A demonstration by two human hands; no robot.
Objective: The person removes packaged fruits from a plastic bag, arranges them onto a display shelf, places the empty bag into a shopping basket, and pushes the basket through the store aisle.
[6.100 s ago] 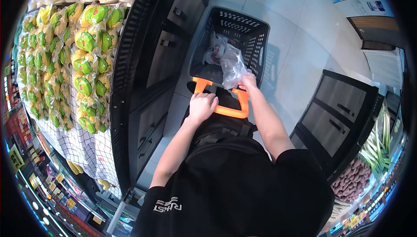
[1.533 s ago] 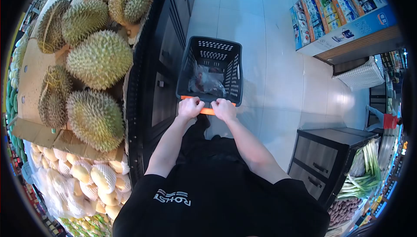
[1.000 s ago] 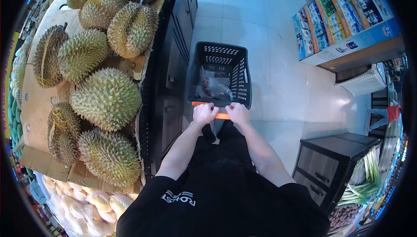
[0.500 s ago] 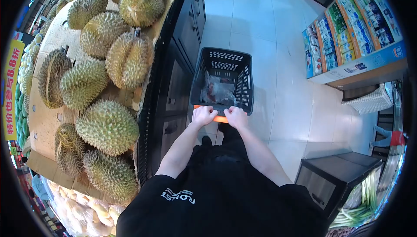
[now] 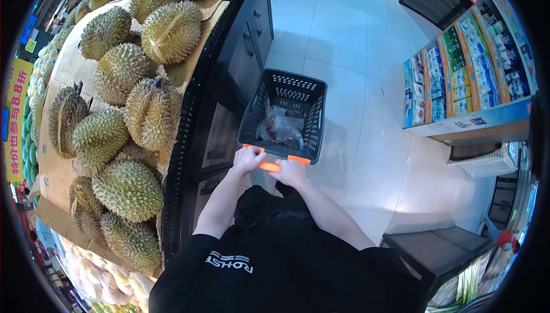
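Both of my hands are closed round the orange handle (image 5: 268,167) of a dark grey shopping basket (image 5: 322,112). My left hand (image 5: 248,159) grips its left part, and my right hand (image 5: 289,172) grips farther right, with a short stretch of orange showing between them. Inside the basket, on its floor, lies a clear plastic bag (image 5: 282,126) with something dark reddish in it; what it is I cannot make out. The basket is ahead of my body, over the tiled floor, close to the dark cabinets on the left.
A display of several durians (image 5: 129,190) on cardboard runs along my left, above dark cabinets (image 5: 243,55). To the right stands a shelf of packaged goods (image 5: 458,78). A dark low stand (image 5: 438,250) is at lower right, near green vegetables (image 5: 470,284). Pale floor tiles (image 5: 355,106) stretch ahead.
The basket and both hands sit slightly lower and to the left in view, and the basket is turned a little. The durians have shifted down and left in view. Both hands keep their grip.
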